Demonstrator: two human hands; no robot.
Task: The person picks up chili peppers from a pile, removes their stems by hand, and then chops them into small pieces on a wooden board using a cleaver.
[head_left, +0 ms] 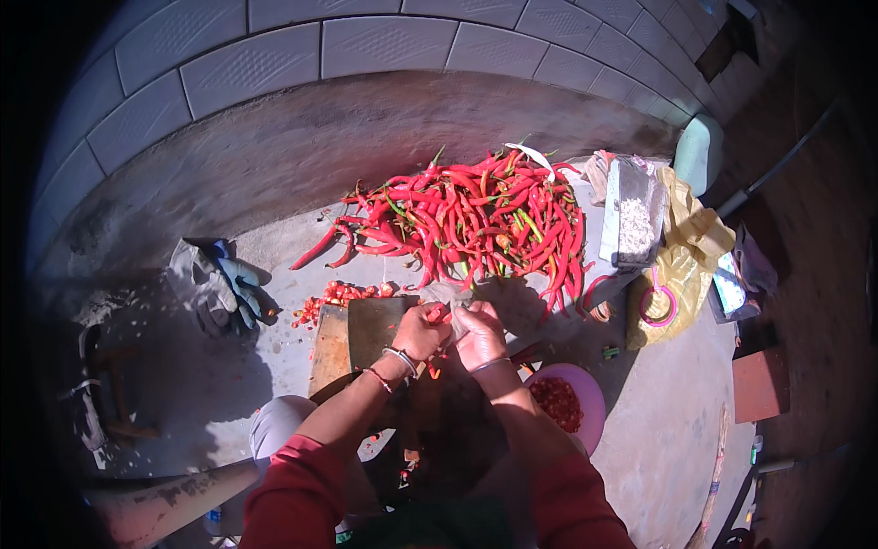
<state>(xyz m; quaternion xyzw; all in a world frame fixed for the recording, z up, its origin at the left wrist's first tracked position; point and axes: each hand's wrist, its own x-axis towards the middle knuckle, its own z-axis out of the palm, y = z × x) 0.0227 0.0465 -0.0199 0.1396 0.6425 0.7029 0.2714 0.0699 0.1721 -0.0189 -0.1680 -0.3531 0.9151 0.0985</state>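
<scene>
My left hand point(420, 335) and my right hand point(478, 339) are close together above the cutting area, both with closed fingers. A crumpled greyish, thin piece point(444, 292) shows at their fingertips; its kind is not clear. A bit of red shows by the left fingers, too small to name. Beside the left hand, a broad dark blade point(373, 324) lies over a wooden cutting board point(327, 352). Chopped red chillies point(340, 295) are scattered behind the board. Just beyond my hands is a large heap of whole red chillies point(485, 215), with a few green ones.
Right of my right forearm stands a pink bowl point(594, 403) holding chopped chillies. Grey and blue gloves point(215, 285) lie at left. Farther right are a clear bag of white grains point(635, 220), a yellow bag point(690, 265) and a brick point(761, 384). A tiled wall point(384, 44) bounds the back.
</scene>
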